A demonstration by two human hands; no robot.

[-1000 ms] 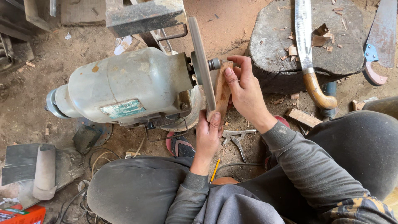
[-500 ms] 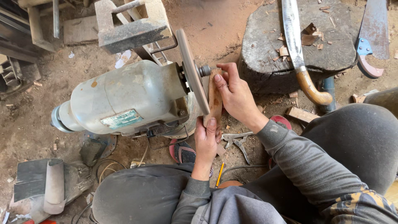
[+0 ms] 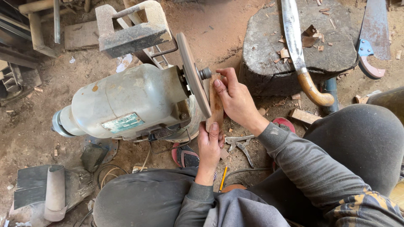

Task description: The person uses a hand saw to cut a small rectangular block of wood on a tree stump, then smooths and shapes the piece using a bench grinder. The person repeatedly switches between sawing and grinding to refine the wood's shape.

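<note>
Your left hand (image 3: 209, 145) grips the lower end of the wooden strip (image 3: 216, 103), your right hand (image 3: 235, 98) clamps its upper end, pressing it against the sanding disc (image 3: 192, 75) of the motor (image 3: 126, 103). Sanding underway; whether the disc spins is unclear. Next: steady, even pressure. Since a second ago, grip unchanged.
</note>
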